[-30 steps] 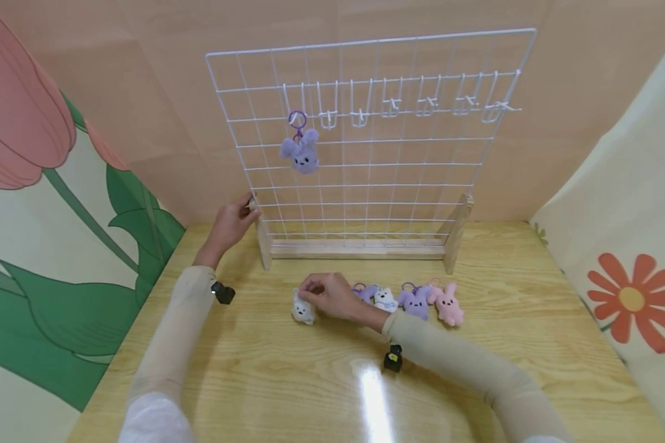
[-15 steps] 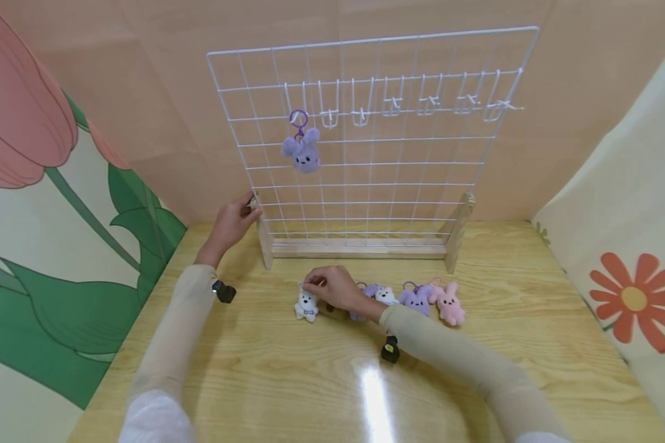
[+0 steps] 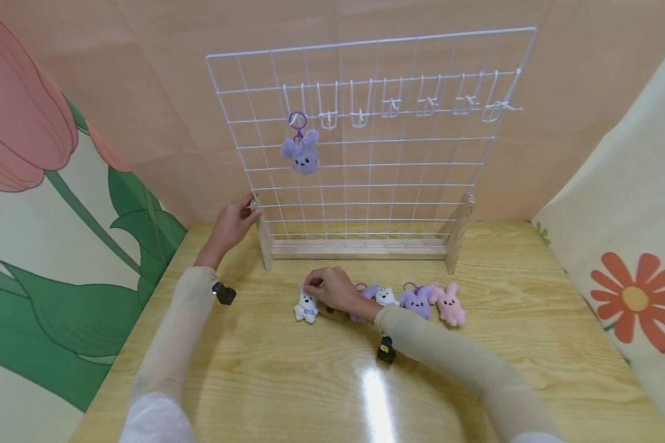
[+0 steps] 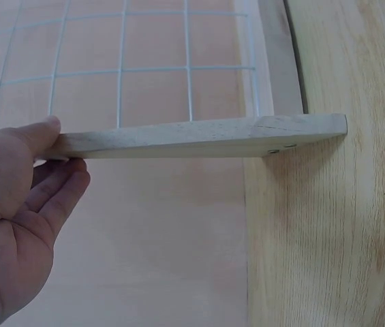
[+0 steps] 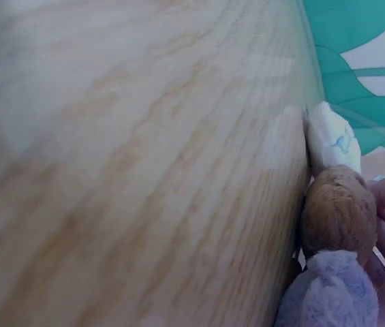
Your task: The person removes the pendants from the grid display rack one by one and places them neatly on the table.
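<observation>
My left hand [image 3: 233, 221] grips the top of the left wooden upright [image 4: 199, 139] of a white wire grid rack, thumb on one face and fingers on the other. My right hand [image 3: 337, 290] pinches the top of a white plush bear keychain [image 3: 306, 309] at the left end of a row on the table. Beside it, partly hidden under that hand, lies a brown plush [image 5: 339, 211], then a purple plush [image 5: 328, 293]. Another purple bunny keychain [image 3: 305, 154] hangs by its ring from the leftmost hook of the grid [image 3: 354, 164].
Further right in the row lie another white plush [image 3: 386, 296], a purple bunny [image 3: 417, 301] and a pink bunny [image 3: 450, 304]. Several white wire hooks [image 3: 428, 104] line the grid's upper part. The rack's wooden base bar [image 3: 357, 251] stands behind the row.
The white bear has shifted slightly right and now lies straighter, its front more visible. My right hand moved a little with it, then stayed nearly still. The left hand kept its grip.
</observation>
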`<move>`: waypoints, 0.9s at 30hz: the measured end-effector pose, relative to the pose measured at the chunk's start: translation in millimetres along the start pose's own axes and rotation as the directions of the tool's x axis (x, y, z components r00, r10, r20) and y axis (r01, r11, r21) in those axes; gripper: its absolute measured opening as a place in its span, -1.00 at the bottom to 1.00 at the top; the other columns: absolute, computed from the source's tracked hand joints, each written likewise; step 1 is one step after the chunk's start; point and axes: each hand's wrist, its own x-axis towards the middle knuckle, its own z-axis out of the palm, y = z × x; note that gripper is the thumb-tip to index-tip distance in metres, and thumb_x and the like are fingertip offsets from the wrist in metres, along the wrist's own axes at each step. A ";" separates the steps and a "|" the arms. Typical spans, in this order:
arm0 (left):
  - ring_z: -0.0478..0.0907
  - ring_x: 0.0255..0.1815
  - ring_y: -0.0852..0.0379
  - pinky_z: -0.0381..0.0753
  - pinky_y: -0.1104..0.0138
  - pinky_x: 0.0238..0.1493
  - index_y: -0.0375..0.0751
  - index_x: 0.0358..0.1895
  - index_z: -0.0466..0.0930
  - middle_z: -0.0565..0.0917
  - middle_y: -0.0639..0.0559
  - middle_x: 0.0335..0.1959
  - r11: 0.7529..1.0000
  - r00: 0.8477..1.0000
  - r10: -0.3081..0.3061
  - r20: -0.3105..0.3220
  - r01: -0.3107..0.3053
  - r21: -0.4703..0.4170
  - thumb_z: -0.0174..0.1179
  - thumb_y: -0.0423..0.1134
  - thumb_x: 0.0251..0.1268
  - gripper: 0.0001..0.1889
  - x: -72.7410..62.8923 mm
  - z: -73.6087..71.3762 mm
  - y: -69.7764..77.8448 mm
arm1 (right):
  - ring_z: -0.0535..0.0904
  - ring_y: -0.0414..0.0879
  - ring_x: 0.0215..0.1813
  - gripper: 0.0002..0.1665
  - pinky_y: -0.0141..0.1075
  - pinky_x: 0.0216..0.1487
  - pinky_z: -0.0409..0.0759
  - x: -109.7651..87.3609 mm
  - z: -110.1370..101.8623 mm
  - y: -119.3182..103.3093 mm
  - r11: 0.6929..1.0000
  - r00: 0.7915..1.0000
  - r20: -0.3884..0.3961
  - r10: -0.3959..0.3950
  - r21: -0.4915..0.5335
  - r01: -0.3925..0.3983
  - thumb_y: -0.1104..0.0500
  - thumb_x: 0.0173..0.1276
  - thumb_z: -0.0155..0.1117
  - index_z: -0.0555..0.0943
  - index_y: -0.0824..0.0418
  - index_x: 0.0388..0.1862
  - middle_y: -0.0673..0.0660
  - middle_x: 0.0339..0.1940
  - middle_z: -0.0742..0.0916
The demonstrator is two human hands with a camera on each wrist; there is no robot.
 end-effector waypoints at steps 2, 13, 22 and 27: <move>0.59 0.24 -0.33 0.66 -0.01 0.22 -0.45 0.50 0.27 0.48 -0.40 0.37 1.000 1.000 0.002 0.000 -0.002 0.007 0.19 -0.27 0.54 -0.40 -0.3 0.1 0.0 | 0.68 -0.33 -0.36 -0.93 -0.49 -0.28 0.69 0.1 0.3 0.1 1.000 1.000 0.005 0.002 -0.021 -0.002 0.15 0.40 0.44 0.79 0.11 -0.29 -0.05 -0.36 0.81; 0.58 0.24 -0.34 0.66 -0.02 0.21 -0.44 0.51 0.25 0.48 -0.42 0.36 1.000 1.000 0.014 0.005 -0.014 -0.015 0.19 -0.29 0.53 -0.40 -0.9 -1.3 1.2 | 0.69 -0.30 -0.33 -0.94 -0.46 -0.26 0.68 0.7 -0.8 3.9 0.992 1.000 0.003 0.021 -0.126 -0.020 0.15 0.39 0.45 0.80 0.09 -0.27 -0.05 -0.35 0.82; 0.59 0.24 -0.35 0.66 -0.04 0.21 -0.47 0.50 0.25 0.49 -0.42 0.35 1.000 1.000 0.014 0.009 -0.014 -0.017 0.19 -0.28 0.53 -0.39 -1.2 -1.0 2.3 | 0.73 -0.23 -0.26 -0.92 -0.41 -0.24 0.71 0.6 -12.7 -3.1 0.994 1.000 -0.002 -0.005 -0.107 0.005 0.18 0.40 0.43 0.80 0.15 -0.20 0.00 -0.29 0.83; 0.59 0.23 -0.35 0.66 -0.03 0.20 -0.51 0.49 0.25 0.47 -0.42 0.37 1.000 1.000 0.014 0.008 -0.013 -0.018 0.20 -0.30 0.53 -0.40 -0.8 -1.0 2.4 | 0.74 -0.19 -0.20 -0.86 -0.44 -0.26 0.72 1.8 -30.7 -21.1 0.997 0.999 -0.013 -0.042 -0.067 0.041 0.15 0.45 0.40 0.80 0.16 -0.12 0.02 -0.21 0.83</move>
